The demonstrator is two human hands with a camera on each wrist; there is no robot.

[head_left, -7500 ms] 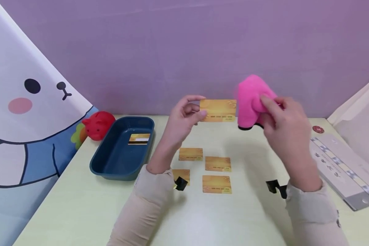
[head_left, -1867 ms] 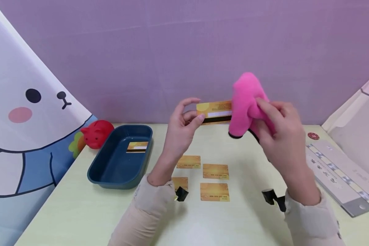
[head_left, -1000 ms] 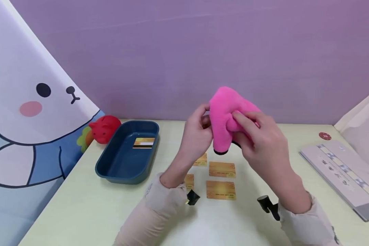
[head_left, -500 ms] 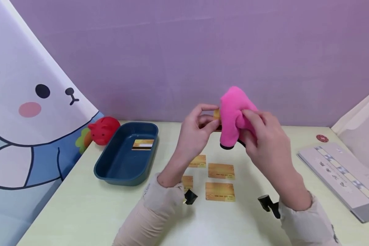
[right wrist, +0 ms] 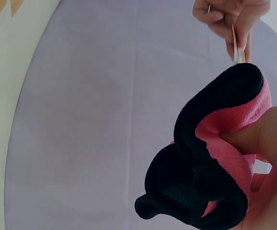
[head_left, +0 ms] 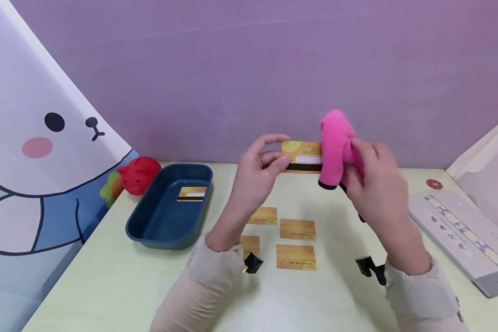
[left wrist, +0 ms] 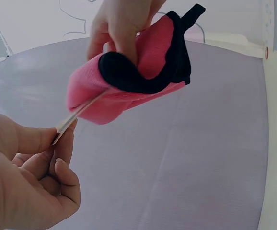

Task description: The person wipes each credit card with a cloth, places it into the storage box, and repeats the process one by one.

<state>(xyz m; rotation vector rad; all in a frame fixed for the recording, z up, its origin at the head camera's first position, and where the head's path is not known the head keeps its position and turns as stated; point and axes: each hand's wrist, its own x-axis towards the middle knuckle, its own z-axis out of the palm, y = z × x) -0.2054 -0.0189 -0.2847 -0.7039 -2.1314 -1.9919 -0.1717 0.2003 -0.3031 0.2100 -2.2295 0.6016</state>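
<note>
A gold bank card (head_left: 302, 157) is held up over the table, its dark stripe side facing the head camera. My left hand (head_left: 257, 173) pinches it by its left end between thumb and fingers. A pink cloth (head_left: 335, 143) with black edging and a small loop is bunched in my right hand (head_left: 375, 180). The folded cloth overlaps the card's right end. In the left wrist view the card shows edge-on, its far end running against the pink cloth (left wrist: 100, 108). The right wrist view shows the cloth's black edging (right wrist: 215, 96) curled around, with my right thumb pressing into the fold.
Several gold cards (head_left: 297, 229) lie number side up on the table below. A blue tray (head_left: 134, 235) at the left holds one card (head_left: 192, 193) stripe side up. Beside it is a red piggy bank (head_left: 139, 175). A grey box (head_left: 460, 240) and red chip (head_left: 434, 184) lie right.
The card showed its number side 7.5 s ago and shows its stripe side now. Over the last second the cloth has slid rightward from near my left fingers, uncovering most of the card.
</note>
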